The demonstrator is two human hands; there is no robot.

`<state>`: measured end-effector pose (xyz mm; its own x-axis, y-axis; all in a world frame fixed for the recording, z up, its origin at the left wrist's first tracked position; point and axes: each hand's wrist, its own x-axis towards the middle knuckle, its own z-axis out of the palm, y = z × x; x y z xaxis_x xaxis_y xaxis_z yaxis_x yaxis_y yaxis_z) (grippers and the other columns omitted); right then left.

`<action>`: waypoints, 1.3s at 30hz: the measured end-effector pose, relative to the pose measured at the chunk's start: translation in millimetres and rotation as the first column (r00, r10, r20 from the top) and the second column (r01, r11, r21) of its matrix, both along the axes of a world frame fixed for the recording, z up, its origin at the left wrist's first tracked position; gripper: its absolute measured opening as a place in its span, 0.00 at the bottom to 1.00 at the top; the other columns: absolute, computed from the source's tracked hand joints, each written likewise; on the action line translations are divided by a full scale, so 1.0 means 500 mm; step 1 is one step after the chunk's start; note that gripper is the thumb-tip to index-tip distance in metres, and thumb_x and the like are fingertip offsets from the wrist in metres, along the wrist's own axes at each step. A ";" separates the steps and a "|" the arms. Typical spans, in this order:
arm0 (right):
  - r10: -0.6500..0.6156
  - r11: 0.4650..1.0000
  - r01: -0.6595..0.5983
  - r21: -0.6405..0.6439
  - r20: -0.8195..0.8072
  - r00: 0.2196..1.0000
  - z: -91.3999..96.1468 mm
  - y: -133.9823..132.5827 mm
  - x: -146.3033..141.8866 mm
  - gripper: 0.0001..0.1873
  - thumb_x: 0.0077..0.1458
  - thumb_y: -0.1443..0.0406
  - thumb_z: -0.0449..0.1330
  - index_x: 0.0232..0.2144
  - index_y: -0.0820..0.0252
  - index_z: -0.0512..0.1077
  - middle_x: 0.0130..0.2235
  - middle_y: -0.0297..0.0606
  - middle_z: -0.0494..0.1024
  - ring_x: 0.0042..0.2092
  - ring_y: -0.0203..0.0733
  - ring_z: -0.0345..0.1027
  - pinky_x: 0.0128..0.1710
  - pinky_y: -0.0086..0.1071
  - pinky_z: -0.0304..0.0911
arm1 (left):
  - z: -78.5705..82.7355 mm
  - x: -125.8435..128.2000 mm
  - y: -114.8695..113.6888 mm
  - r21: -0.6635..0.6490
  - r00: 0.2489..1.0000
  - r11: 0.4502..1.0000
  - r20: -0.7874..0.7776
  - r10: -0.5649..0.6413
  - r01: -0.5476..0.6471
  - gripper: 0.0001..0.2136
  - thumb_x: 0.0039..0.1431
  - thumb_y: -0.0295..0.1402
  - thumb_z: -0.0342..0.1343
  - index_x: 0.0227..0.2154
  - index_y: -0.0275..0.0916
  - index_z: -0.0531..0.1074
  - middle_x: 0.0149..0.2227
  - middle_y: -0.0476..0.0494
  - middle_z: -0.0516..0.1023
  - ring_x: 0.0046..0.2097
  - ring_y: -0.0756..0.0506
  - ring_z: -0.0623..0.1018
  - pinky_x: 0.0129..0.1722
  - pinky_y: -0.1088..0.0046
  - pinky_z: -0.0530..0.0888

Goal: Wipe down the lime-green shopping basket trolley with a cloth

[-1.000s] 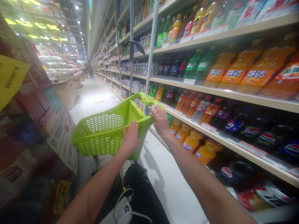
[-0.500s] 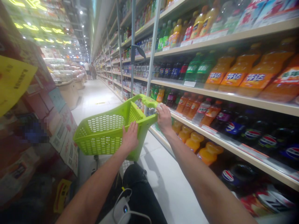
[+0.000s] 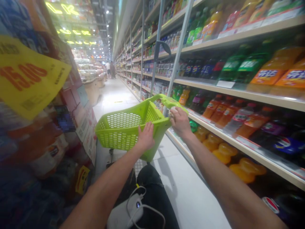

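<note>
A lime-green shopping cart (image 3: 124, 136) with perforated basket walls stands in front of me, turned across the aisle. My right hand (image 3: 181, 122) is closed around the end of its handle, by the shelf side. Something small and white (image 3: 172, 111) shows at those fingers, too blurred to name. My left hand (image 3: 146, 136) lies against the cart's near side, its fingers stretched up to the rim and its thumb apart. Within the basket, the part I can see holds nothing. A white power bank (image 3: 126, 211) with cables lies at my lap, touched by neither hand.
Shelves (image 3: 238, 90) of soft drink bottles run along the right, close to the cart. On the left stand stacked goods with a yellow price sign (image 3: 30, 74) jutting out. The pale floor aisle (image 3: 114, 101) stretches ahead, with people (image 3: 110, 69) far off.
The view has swung left, so the cart and shelves sit further right and the yellow sign shows more fully. Nearby shelf bottles have slid past. Both hands keep their places on the cart.
</note>
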<state>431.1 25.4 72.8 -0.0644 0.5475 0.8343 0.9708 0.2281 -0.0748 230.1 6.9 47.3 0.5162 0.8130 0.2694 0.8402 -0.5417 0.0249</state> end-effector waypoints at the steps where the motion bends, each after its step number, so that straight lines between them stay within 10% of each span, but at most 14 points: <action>1: -0.016 1.000 0.016 -0.005 0.002 1.000 0.001 0.003 0.002 0.19 0.51 0.66 0.52 0.47 0.61 0.67 0.54 0.49 0.65 0.56 0.53 0.56 0.53 0.50 0.53 | -0.005 -0.007 0.003 -0.006 0.999 0.999 0.007 0.033 -0.033 0.35 0.51 0.33 0.47 0.61 0.33 0.40 0.65 0.41 0.40 0.65 0.41 0.42 0.59 0.44 0.45; 14: 0.143 0.987 -0.119 -0.112 0.244 0.959 0.006 0.013 0.053 0.22 0.53 0.61 0.55 0.50 0.61 0.66 0.52 0.50 0.68 0.53 0.53 0.61 0.49 0.48 0.58 | -0.031 -0.058 0.017 -0.010 0.989 0.989 -0.037 0.145 -0.145 0.36 0.51 0.33 0.48 0.61 0.33 0.40 0.65 0.39 0.40 0.65 0.40 0.40 0.59 0.43 0.44; 20: 0.189 0.982 -0.189 -0.006 0.057 0.980 0.000 -0.013 0.048 0.16 0.56 0.68 0.50 0.47 0.56 0.69 0.53 0.41 0.69 0.56 0.42 0.60 0.54 0.41 0.58 | -0.039 -0.058 0.014 0.017 0.989 0.989 -0.013 0.147 -0.147 0.36 0.50 0.33 0.48 0.61 0.32 0.40 0.65 0.38 0.40 0.65 0.40 0.42 0.59 0.44 0.44; 26: 0.132 0.985 -0.129 0.115 -0.024 0.991 -0.063 -0.043 -0.004 0.16 0.57 0.69 0.48 0.45 0.57 0.70 0.53 0.43 0.69 0.60 0.43 0.54 0.57 0.46 0.54 | -0.045 -0.040 -0.013 0.067 0.998 0.996 -0.002 0.064 -0.064 0.35 0.49 0.29 0.47 0.61 0.32 0.42 0.65 0.38 0.41 0.65 0.41 0.41 0.60 0.45 0.43; 39: 0.219 0.974 -0.218 -0.065 0.018 0.975 -0.285 -0.093 -0.105 0.16 0.58 0.71 0.49 0.45 0.59 0.70 0.49 0.45 0.73 0.56 0.43 0.61 0.52 0.42 0.62 | -0.101 -0.039 -0.035 0.102 1.000 0.995 0.021 -0.019 0.017 0.34 0.48 0.28 0.46 0.60 0.31 0.46 0.64 0.35 0.46 0.65 0.42 0.46 0.60 0.46 0.44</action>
<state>378.7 -21.0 -69.8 -0.2085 0.5686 0.7957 0.8996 0.4307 -0.0721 210.6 -10.4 -3.5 0.5237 0.7715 0.3613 0.8301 -0.5574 -0.0129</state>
